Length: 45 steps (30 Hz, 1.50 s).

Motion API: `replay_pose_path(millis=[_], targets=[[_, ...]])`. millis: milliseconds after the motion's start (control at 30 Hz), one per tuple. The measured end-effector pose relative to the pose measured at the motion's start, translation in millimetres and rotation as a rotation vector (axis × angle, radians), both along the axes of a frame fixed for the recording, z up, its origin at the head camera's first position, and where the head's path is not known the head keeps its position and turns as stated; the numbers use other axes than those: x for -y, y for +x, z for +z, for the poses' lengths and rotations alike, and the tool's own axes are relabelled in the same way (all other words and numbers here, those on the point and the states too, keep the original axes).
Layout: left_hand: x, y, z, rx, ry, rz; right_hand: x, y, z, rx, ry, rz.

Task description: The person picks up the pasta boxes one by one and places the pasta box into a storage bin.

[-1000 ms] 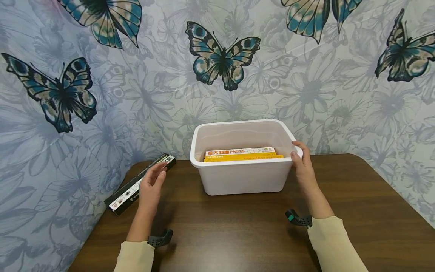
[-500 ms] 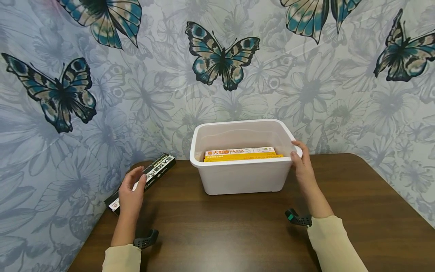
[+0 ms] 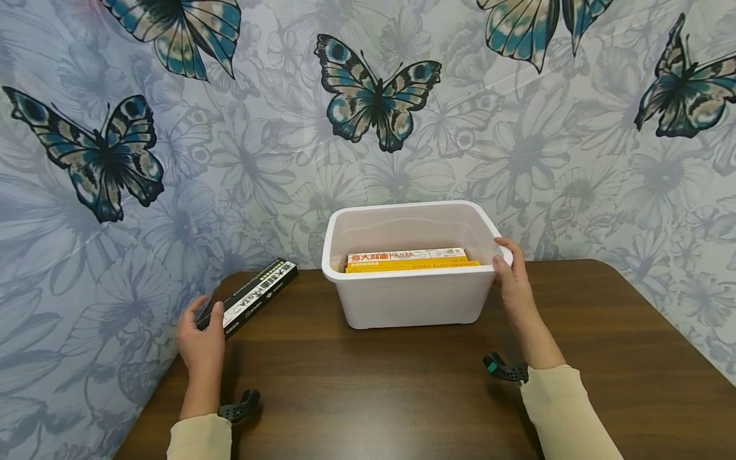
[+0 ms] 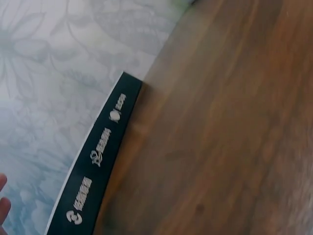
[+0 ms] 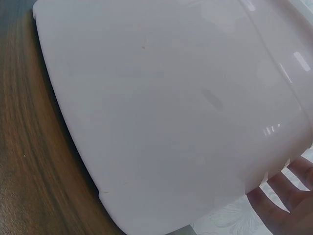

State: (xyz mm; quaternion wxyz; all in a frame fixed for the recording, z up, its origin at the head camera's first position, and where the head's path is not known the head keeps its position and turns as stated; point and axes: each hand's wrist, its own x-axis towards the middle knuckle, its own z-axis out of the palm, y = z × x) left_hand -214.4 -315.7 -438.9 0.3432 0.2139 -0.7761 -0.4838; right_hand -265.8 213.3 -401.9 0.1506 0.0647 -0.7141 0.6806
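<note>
A long black pasta box [image 3: 259,297] with a white label strip lies slantwise on the table's left side. My left hand [image 3: 201,345] is at its near end, thumb on the right and fingers on the left; the hand hides that end. In the left wrist view, fingertips [image 4: 4,205] show apart from the box's dark printed side [image 4: 95,156]. My right hand [image 3: 513,281] grips the right rim of a white plastic bin [image 3: 411,300], thumb in front. Inside the bin are a white pasta box [image 3: 406,256] and a yellow sauce box [image 3: 411,265].
The brown wooden table [image 3: 368,390] stands against a wall covering [image 3: 259,160] with butterflies and flowers. The black box lies close to the table's left edge. Dark wristbands [image 3: 238,407] are on both wrists.
My left hand has moved left and nearer along the black pasta box, from its middle to its near end. The box, the bin and my right hand have stayed in place.
</note>
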Motion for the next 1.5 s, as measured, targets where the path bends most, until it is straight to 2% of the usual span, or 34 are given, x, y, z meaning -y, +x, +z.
replay_pose_path(millis=[167, 400, 600, 800, 1033, 1200, 1300, 1500], targets=[[6.9, -0.1, -7.6, 0.028, 0.002, 0.035, -0.5, 0.4, 0.3, -0.002, -0.008, 0.002], [11.2, -4.0, -17.0, 0.074, -0.049, 0.056, -0.7, 2.6, 1.2, -0.008, -0.017, -0.003], [14.7, -3.3, -21.4, 0.072, 0.01, 0.056, -1.4, 2.2, -0.7, -0.022, -0.028, 0.001], [19.2, -2.1, -25.5, 0.104, 0.045, 0.065, -0.5, 0.7, -1.6, -0.023, -0.029, 0.004], [26.6, -0.7, -33.1, 0.163, 0.044, 0.063, 1.5, 0.2, -0.5, -0.027, -0.033, 0.007], [32.3, 0.7, -34.9, 0.212, 0.037, 0.046, 1.6, -1.5, -1.2, -0.024, -0.034, 0.016], [35.5, 1.4, -35.2, 0.244, -0.001, 0.016, 1.4, -1.8, -2.1, -0.024, -0.024, 0.02], [37.5, 0.2, -36.1, 0.354, -0.156, -0.12, 0.6, -1.3, -3.8, -0.021, -0.016, 0.01]])
